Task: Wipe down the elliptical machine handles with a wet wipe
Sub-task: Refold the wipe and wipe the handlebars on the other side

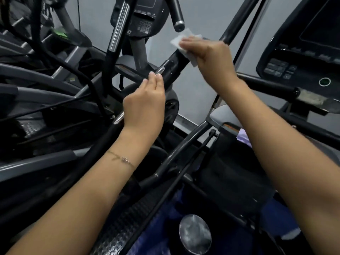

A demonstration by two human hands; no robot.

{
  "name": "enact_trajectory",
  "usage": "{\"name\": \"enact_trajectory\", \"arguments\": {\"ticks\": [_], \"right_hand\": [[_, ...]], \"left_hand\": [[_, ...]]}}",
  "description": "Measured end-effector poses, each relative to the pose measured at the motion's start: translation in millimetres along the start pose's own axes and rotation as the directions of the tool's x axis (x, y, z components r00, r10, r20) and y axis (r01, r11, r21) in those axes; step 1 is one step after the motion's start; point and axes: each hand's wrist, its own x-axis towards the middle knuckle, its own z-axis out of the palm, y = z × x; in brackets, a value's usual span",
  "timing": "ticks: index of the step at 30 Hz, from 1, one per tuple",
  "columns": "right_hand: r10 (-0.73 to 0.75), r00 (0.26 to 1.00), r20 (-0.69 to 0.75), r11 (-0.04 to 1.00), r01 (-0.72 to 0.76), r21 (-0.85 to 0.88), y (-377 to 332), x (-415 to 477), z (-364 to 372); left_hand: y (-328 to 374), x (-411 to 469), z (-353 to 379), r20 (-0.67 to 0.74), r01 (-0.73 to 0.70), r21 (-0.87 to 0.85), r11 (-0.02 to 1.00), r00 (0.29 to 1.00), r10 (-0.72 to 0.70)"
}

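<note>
A black elliptical handle [171, 68] with a silver sensor strip runs diagonally up through the middle of the view. My left hand [145, 107] holds this handle low down, its fingertips reaching the silver strip. Higher on the same bar, my right hand [209, 57] grips a white wet wipe [181, 40] and presses it around the handle. Part of the wipe sticks out past my fingers to the left and below my palm. A second handle [119, 24] with a long chrome strip stands to the upper left.
The elliptical's console [143, 21] sits behind the handles. A short black grip [177, 15] hangs just above the wipe. Another machine's console [303, 52] and side rail [266, 85] are on the right. Pedals and frame bars crowd the left and bottom.
</note>
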Motion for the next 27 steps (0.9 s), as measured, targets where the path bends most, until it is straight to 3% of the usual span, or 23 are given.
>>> {"name": "enact_trajectory", "arguments": {"ticks": [3, 7, 8, 11, 13, 16, 20, 24, 27], "right_hand": [[0.099, 0.994, 0.038, 0.989, -0.094, -0.113, -1.1, 9.6, -1.9], [-0.172, 0.976, 0.131, 0.966, 0.193, -0.171, -14.1, -10.0, 2.5], [-0.172, 0.969, 0.178, 0.963, 0.204, -0.179, -14.3, -8.7, -2.6], [0.052, 0.981, 0.189, 0.969, -0.004, -0.245, -8.9, 9.3, -8.2], [0.022, 0.984, 0.179, 0.96, 0.03, -0.279, -16.5, 3.9, -1.5], [-0.104, 0.956, 0.274, 0.957, 0.171, -0.234, -22.4, -5.5, -3.3], [0.1, 0.955, 0.278, 0.92, 0.018, -0.391, -26.9, 10.8, -1.8], [0.024, 0.967, 0.254, 0.936, 0.067, -0.346, -50.4, -16.4, 8.7], [0.159, 0.956, 0.246, 0.901, -0.038, -0.432, -55.4, -14.2, 5.1]], "left_hand": [[-3.7, 2.0, -6.9, 0.017, -0.055, -0.028, 0.998, 0.998, 0.055], [-4.8, 2.8, -5.3, 0.065, -0.079, -0.026, 0.997, 0.995, 0.081], [-4.4, 2.9, -4.8, 0.064, -0.069, -0.022, 0.997, 0.995, 0.07], [-6.6, 1.7, -4.5, 0.019, -0.032, -0.014, 0.999, 0.999, 0.033], [-7.2, 0.0, -6.8, 0.013, 0.007, -0.069, 0.998, 1.0, -0.006], [-5.0, 1.2, -9.9, 0.031, 0.028, -0.104, 0.994, 0.999, -0.025], [-14.1, -5.7, -21.4, 0.101, 0.071, -0.171, 0.983, 0.993, -0.054], [-39.0, -51.4, -38.1, 0.233, 0.205, -0.152, 0.967, 0.958, -0.166], [-57.5, -77.0, -49.3, 0.337, 0.275, -0.104, 0.956, 0.914, -0.226]]}}
